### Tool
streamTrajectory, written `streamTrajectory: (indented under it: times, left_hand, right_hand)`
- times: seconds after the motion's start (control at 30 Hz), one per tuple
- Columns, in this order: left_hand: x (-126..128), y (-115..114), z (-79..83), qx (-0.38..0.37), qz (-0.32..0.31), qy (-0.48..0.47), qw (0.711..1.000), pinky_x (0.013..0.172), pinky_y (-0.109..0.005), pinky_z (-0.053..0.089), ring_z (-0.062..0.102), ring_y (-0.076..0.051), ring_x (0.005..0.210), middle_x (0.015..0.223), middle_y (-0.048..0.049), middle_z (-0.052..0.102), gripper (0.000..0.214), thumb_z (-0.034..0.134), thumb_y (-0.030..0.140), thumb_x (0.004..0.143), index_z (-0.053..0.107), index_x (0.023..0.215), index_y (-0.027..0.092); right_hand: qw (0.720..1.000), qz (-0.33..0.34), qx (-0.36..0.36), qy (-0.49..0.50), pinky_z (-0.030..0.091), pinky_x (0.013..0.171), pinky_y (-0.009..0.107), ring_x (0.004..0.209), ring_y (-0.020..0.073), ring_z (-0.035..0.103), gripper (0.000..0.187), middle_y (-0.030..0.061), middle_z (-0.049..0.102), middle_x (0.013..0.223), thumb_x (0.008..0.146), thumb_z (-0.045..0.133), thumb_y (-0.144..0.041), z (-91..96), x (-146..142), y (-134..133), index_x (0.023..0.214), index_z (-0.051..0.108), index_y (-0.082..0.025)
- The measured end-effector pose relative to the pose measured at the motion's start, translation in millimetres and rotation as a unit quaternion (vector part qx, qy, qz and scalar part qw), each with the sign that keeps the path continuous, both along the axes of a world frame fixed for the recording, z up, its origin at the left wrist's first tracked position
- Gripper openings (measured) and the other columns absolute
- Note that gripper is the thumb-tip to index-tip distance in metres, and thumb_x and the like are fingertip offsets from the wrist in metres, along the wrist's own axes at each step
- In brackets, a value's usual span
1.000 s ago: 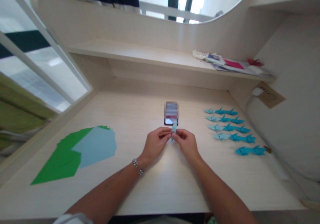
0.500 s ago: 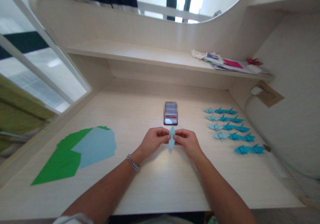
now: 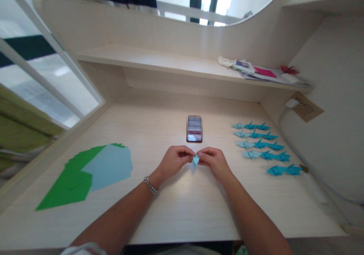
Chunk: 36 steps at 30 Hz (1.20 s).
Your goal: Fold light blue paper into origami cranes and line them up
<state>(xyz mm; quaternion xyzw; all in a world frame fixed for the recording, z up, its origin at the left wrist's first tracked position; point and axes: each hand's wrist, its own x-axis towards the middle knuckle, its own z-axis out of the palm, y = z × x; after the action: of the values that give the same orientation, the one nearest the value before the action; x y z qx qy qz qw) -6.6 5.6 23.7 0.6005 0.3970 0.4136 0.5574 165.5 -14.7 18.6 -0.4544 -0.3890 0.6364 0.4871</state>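
Observation:
Between my two hands, at the middle of the desk, is a small light-blue piece of folded origami paper (image 3: 195, 160). My left hand (image 3: 179, 159) pinches its left side with thumb and fingertips. On its right side my right hand (image 3: 212, 159) pinches it the same way. The paper now looks short, with a point facing down toward me; fingertips cover part of it. A phone (image 3: 194, 129) lies just beyond my hands. To the right, folded blue paper cranes (image 3: 260, 144) sit in several rows, light blue at the left and deeper blue at the right.
Fanned sheets of green paper (image 3: 65, 188) and light-blue paper (image 3: 110, 168) lie on the left of the desk. A shelf (image 3: 159, 62) with papers (image 3: 264, 72) runs across the back. A white cable (image 3: 301, 156) hangs from a wall socket (image 3: 305, 107) at the right.
The light-blue paper stood as a long shape with points up and down; its upper point has folded down, making it shorter. Both hands stay in nearly the same place.

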Motion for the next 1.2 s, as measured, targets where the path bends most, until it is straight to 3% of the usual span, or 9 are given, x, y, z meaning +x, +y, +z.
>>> streamTrajectory:
  times: [0.1,0.3,0.47,0.73,0.93,1.2]
  left_hand:
    - [-0.2,0.1,-0.2,0.007,-0.007,0.006,1.000,0.071,-0.028,0.052,0.064,-0.016,0.071,0.076,-0.0052,0.071,0.011,0.069,0.016,0.068,0.071,0.078,0.014]
    - [0.6,-1.4,1.2,0.000,0.003,0.003,1.000,0.073,-0.031,0.053,0.064,-0.016,0.074,0.081,-0.0066,0.070,0.017,0.068,0.023,0.071,0.069,0.085,0.013]
    - [0.2,-1.2,-0.6,0.009,0.008,0.039,0.999,0.072,-0.029,0.052,0.064,-0.015,0.072,0.078,-0.0063,0.070,0.015,0.069,0.024,0.071,0.070,0.081,0.013]
    - [-0.5,-0.3,-2.4,0.000,0.003,0.051,0.999,0.067,-0.027,0.052,0.064,-0.015,0.068,0.075,-0.0058,0.071,0.015,0.068,0.025,0.071,0.070,0.080,0.013]
    - [-0.6,-0.6,-3.3,0.003,0.005,0.054,0.999,0.066,-0.028,0.051,0.063,-0.015,0.066,0.073,-0.0062,0.070,0.015,0.068,0.026,0.071,0.070,0.079,0.013]
    - [5.4,-2.1,-3.9,-0.016,0.032,-0.004,0.999,0.065,-0.027,0.050,0.062,-0.014,0.066,0.071,-0.0042,0.067,0.014,0.071,0.020,0.066,0.065,0.077,0.013]
  right_hand:
    - [0.998,-0.020,0.038,-0.048,0.054,0.063,0.032,0.061,0.0157,0.063,0.021,0.0024,0.068,0.067,0.057,0.077,-0.027,-2.3,-0.3,1.2,0.073,0.068,-0.015]
    - [0.981,-0.036,0.125,-0.144,0.051,0.066,0.030,0.066,0.0160,0.062,0.014,0.0033,0.067,0.071,0.063,0.072,-0.023,-5.7,1.7,1.3,0.074,0.066,-0.016]
    - [0.968,-0.022,0.150,-0.199,0.050,0.065,0.028,0.067,0.0164,0.062,0.011,0.0041,0.068,0.073,0.068,0.068,-0.023,-7.1,2.2,-0.6,0.077,0.067,-0.017]
    - [0.971,0.002,0.128,-0.204,0.051,0.065,0.030,0.066,0.0166,0.063,0.011,0.0042,0.069,0.073,0.072,0.065,-0.025,-6.1,1.8,-1.7,0.078,0.068,-0.016]
    - [0.977,-0.015,0.116,-0.177,0.051,0.063,0.030,0.064,0.0168,0.063,0.014,0.0041,0.067,0.070,0.067,0.070,-0.025,-9.5,-0.2,-0.4,0.077,0.067,-0.016]
    - [0.979,-0.034,0.131,-0.151,0.045,0.057,0.026,0.058,0.0139,0.057,0.013,-0.0002,0.062,0.063,0.063,0.071,-0.024,-9.7,-5.4,0.9,0.069,0.061,-0.018]
